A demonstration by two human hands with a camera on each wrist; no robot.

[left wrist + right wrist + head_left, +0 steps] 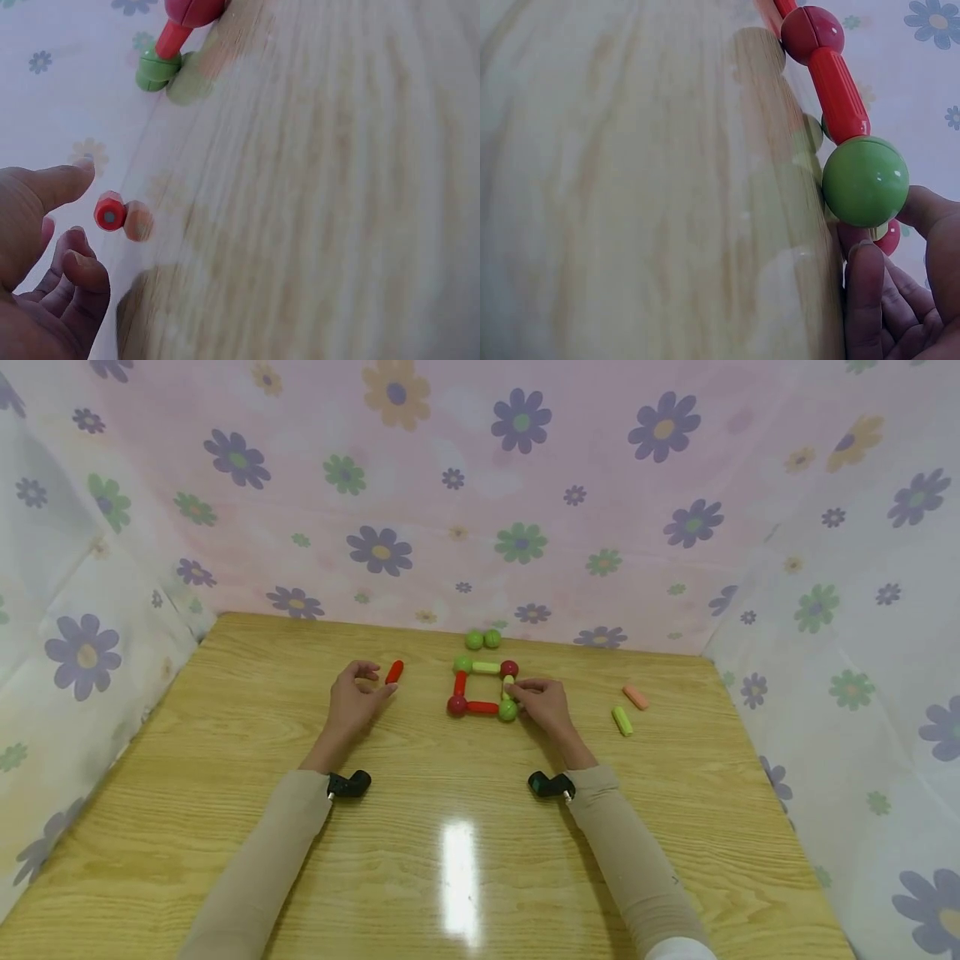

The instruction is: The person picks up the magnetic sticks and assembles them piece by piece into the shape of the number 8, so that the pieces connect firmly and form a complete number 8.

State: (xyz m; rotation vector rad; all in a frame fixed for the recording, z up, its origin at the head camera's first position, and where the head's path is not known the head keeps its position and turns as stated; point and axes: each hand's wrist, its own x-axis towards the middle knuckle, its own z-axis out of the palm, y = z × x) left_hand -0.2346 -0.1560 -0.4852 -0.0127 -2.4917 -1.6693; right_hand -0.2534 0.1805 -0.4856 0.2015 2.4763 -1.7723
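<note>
A square of magnetic rods and balls lies on the wooden table. Its sides are two red rods [483, 707] and two yellow-green rods [486, 667], with a green ball [507, 711] at the near right corner and a dark red ball [457, 705] at the near left. My right hand [549, 703] pinches the right-side yellow-green rod; in the right wrist view the green ball [865, 181] partly hides that grip. Left of the square, my left hand [352, 700] has thumb and fingers parted beside a loose red rod [110, 213], which lies apart from the fingertips.
Two loose green balls [483, 639] stand behind the square. To the right lie an orange rod [636, 697] and another yellow-green rod [622, 721]. Flowered cloth [427, 485] rises behind the table and along both sides.
</note>
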